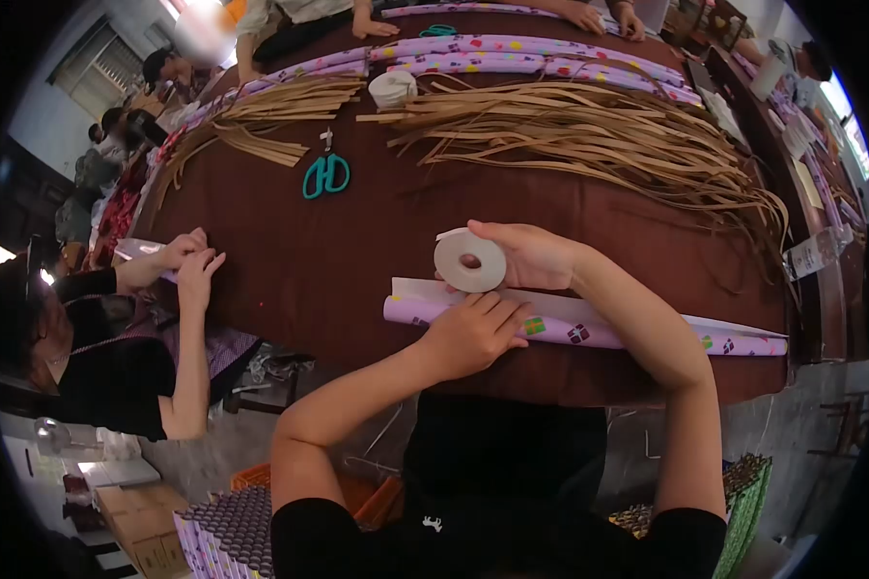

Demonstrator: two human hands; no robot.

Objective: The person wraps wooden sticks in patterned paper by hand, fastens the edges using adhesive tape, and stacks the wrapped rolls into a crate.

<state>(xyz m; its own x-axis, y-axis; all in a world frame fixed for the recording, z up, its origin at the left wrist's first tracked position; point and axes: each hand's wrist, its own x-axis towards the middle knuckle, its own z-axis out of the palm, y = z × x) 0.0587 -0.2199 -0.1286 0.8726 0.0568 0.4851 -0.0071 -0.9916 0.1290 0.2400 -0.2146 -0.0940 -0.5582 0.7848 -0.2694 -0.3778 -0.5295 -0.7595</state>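
Note:
My right hand is closed on a roll of white tape, held on edge with its flat side facing me, just above the table. Below it, my left hand presses on a roll of wrapping paper, fingers curled over its upper side. The paper is lilac with a colourful gift print, and a white strip of its reverse stands up along the far edge. It lies across the table's near side, partly hidden behind my right forearm. Whether a piece of tape runs between my hands, I cannot tell.
Teal scissors lie on the brown tabletop. Beyond are bundles of tan strips, another white roll and several long lilac rolls. A co-worker's hands work at the left; others stand across the table. A plastic bottle lies right.

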